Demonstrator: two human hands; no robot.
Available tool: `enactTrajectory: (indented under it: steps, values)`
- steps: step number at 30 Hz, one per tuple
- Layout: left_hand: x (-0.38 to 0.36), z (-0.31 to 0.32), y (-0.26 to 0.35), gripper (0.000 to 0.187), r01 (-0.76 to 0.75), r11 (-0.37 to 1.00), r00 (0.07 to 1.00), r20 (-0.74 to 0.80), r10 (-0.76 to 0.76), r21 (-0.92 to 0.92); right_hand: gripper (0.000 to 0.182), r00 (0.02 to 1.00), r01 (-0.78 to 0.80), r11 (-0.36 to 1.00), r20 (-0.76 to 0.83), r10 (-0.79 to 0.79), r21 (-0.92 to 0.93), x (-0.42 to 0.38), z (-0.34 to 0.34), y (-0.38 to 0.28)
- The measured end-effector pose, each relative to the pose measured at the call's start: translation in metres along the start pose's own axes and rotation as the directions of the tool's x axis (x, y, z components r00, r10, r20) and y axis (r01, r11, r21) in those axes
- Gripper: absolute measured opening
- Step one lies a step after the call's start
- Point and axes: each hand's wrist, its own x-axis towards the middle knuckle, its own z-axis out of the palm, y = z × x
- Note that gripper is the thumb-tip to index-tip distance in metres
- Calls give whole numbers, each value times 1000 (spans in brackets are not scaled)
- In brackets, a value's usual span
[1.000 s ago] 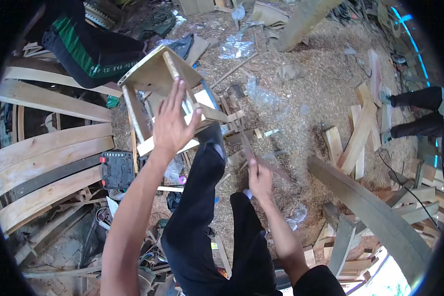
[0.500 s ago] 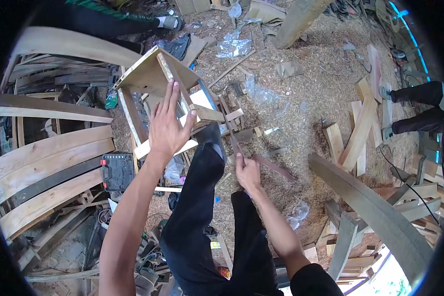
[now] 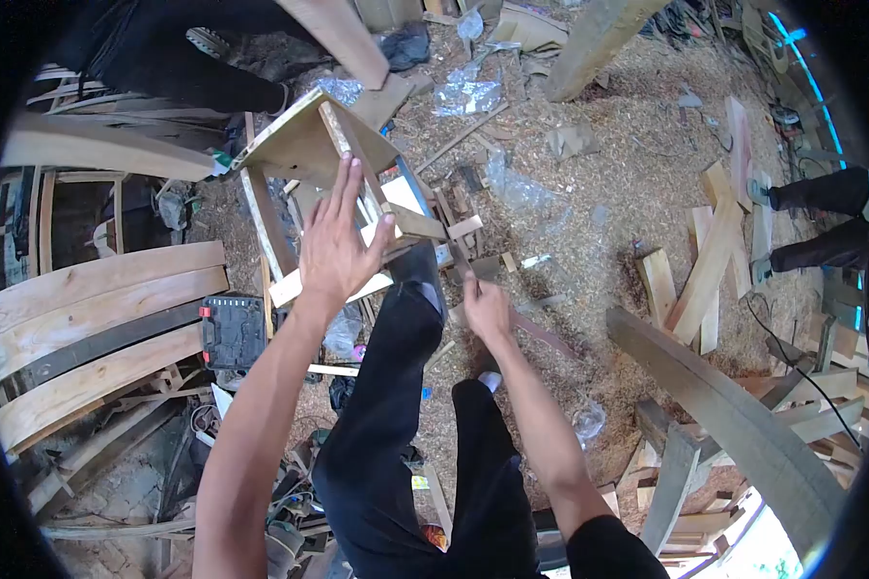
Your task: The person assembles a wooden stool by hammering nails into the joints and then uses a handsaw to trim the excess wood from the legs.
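Observation:
A small wooden frame [image 3: 290, 145] with a panel and slats leans against my raised left knee. On its slats lies my left hand [image 3: 336, 236], palm down with fingers stretched out. My right hand [image 3: 485, 307] is closed around the end of a thin dark tool [image 3: 459, 261], just right of the knee. The tool's upper end is close to the frame's right corner. Its exact kind is too small to tell.
Curved planks [image 3: 106, 289] lie stacked at left, near an open dark tool case [image 3: 232, 333]. A large curved beam [image 3: 724, 396] crosses the lower right. Boards [image 3: 705, 261] and plastic sheets lie on shavings. Other people's legs [image 3: 821, 193] show at right and upper left.
The person at upper left has moved, and a plank there has shifted and now points down toward the frame. My hands keep nearly the same places on the frame and tool.

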Motion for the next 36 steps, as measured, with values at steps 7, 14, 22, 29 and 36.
enactTrajectory:
  steps: [7, 14, 22, 29, 36]
  values:
    - [4, -1, -5, 74, 4, 1000, 999, -36, -5, -13, 61, 997, -23, 999, 69, 25, -29, 27, 0, -17]
    - [3, -1, -3, 79, 6, 1000, 1000, -8, -6, -8, 57, 998, 60, 998, 0, -60, -20, -50, -29, -17]
    - [4, 0, -6, 78, 26, 999, 1000, 7, -26, -18, 62, 998, -48, 999, 41, 48, 8, 37, 8, -23]
    - [5, -3, -2, 77, 41, 999, 999, 5, -41, -18, 55, 1000, 30, 999, 0, -30, 39, -78, -41, -16]
    - [2, -1, -3, 77, 23, 999, 1000, -10, -23, -24, 64, 997, -73, 997, 1, 73, -25, 39, 16, -22]
